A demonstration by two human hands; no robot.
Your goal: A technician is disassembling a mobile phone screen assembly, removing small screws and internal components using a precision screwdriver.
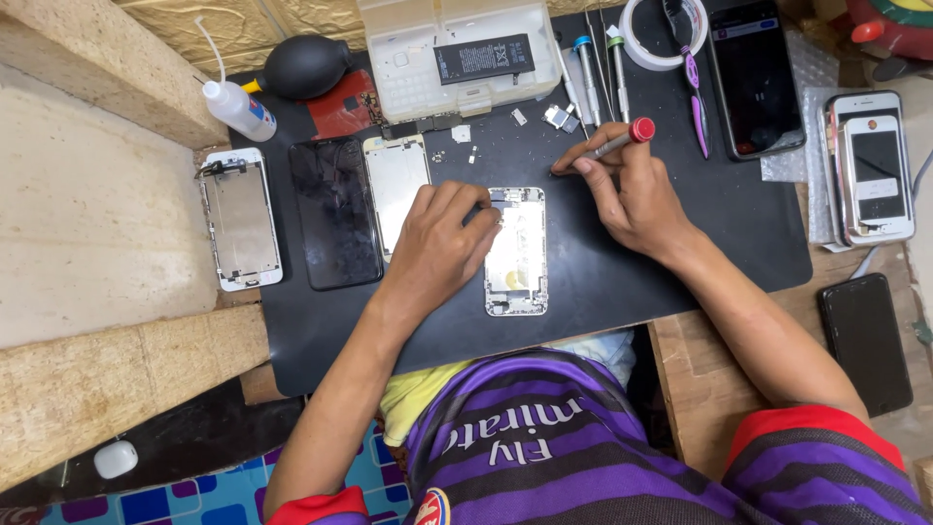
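A: Where is the phone shell (516,255)?

B: It lies flat on the black mat (680,253), near the middle of its front edge; the left hand (442,243) rests on the shell's left side, fingers curled and pressed down on its top corner.

A: And the right hand (632,194)?

B: It pinches a thin screwdriver (607,146) with a red cap; the tip touches the mat just right of the shell's top, not the shell itself.

A: How will the shell handle?

B: It looks light, thin and stiff, likely easy to bend or scratch, and smooth enough to slide; holding it by the long side edges seems best, away from the small parts inside.

A: How many things are there?

B: One open shell under the hand; three flat phone pieces at the mat's left side, one a screen frame (240,219), one a dark glass (335,212), one a pale plate (397,180); one parts box (457,53) at the back edge with a battery (483,58) on it; one black blower (306,66); one small bottle (238,107); one tape roll (656,34); one whole phone (755,78) on the mat's back right corner; three more phones off the mat to the right, two of them stacked.
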